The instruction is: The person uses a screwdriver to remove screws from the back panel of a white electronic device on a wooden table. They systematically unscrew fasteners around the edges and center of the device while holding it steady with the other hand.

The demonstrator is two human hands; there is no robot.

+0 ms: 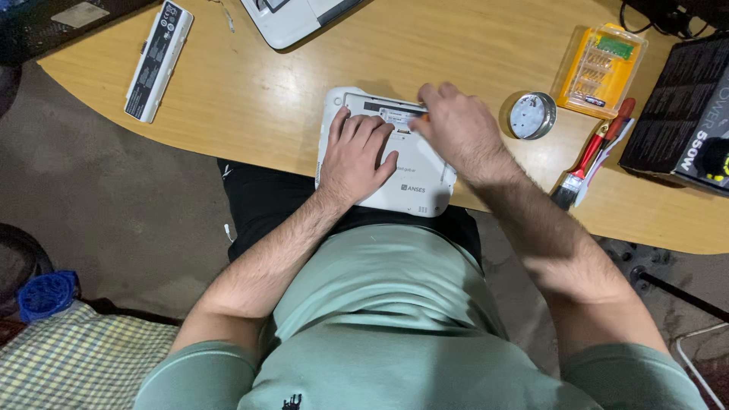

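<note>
A white laptop (395, 178) lies underside up at the near edge of the counter (250, 99), in the centre of the frame. The left hand (357, 156) presses flat on it, fingers spread; the right hand (456, 129) pinches a small orange-tipped tool over its top edge. A round tin (531, 115), brush (588, 171) and yellow bit case (601, 68) sit to the right, a battery (158, 61) upper left.

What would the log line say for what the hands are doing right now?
left hand: flat on white laptop underside | right hand: pinching orange-tipped tool at its open slot | nearby: round tin, paintbrush
</note>
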